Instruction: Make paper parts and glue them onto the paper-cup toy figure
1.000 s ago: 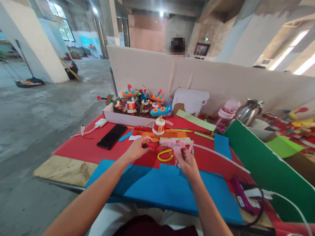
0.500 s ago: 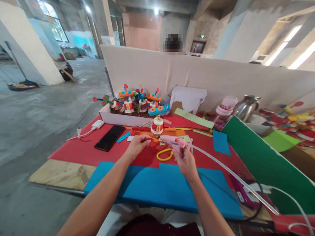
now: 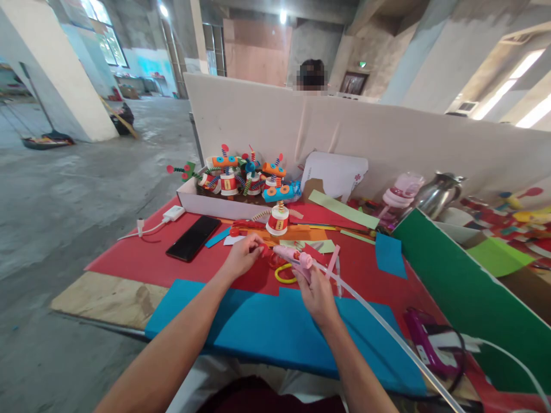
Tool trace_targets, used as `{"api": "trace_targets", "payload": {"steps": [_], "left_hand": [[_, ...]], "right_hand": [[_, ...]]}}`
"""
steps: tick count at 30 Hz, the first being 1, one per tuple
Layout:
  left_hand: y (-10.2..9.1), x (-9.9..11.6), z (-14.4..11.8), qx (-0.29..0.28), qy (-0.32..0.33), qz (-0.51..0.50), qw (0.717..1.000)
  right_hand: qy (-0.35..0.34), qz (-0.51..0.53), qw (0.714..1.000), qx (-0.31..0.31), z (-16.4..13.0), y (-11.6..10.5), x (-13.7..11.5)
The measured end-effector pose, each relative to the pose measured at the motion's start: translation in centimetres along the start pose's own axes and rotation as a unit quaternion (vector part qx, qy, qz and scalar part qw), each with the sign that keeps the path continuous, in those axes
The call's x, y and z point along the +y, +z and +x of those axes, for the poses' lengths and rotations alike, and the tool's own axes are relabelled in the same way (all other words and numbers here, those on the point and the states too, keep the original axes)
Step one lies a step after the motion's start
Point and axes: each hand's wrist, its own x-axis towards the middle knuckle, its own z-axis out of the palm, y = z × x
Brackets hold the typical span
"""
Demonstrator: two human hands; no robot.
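Wrapped round a pink hot glue gun (image 3: 295, 257), my right hand (image 3: 318, 295) points its nozzle to the left. A long translucent glue stick (image 3: 379, 312) trails from the gun's back end. My left hand (image 3: 241, 257) pinches a small red paper disc (image 3: 264, 250), close to the nozzle. Whether nozzle and disc touch, I cannot tell. Just below the gun lies a yellow loop handle (image 3: 283, 275), partly covered. Beyond both hands stands a red and white paper-cup figure (image 3: 278, 222) with a blue tube head (image 3: 280, 194) and spring-like paper arms.
Several similar figures crowd a white box (image 3: 215, 205) at the back. A black phone (image 3: 193, 238) lies left, beside a white cable adapter (image 3: 173, 213). Paper scraps surround the hands. On the right are a green panel (image 3: 465, 292), a purple device (image 3: 430, 344) and a metal jug (image 3: 437, 195).
The glue gun has moved left and turned its nozzle closer to my left hand. The red disc now shows at my left fingertips. The view has shifted slightly.
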Motion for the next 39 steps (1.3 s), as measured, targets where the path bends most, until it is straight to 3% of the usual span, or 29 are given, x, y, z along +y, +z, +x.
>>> {"api": "trace_targets", "payload": {"steps": [6, 15, 39], "left_hand": [[-0.11, 0.17, -0.1, 0.012, 0.033, 0.057, 0.998], [0.16, -0.05, -0.18, 0.004, 0.05, 0.048, 0.998], [-0.26, 0.8, -0.31, -0.009, 0.055, 0.058, 0.997]], "right_hand": [[-0.021, -0.027, 0.999, -0.005, -0.12, -0.06, 0.13], [-0.076, -0.079, 0.994, 0.012, 0.18, 0.2, -0.17], [-0.061, -0.086, 0.994, -0.012, 0.45, 0.15, -0.08]]}}
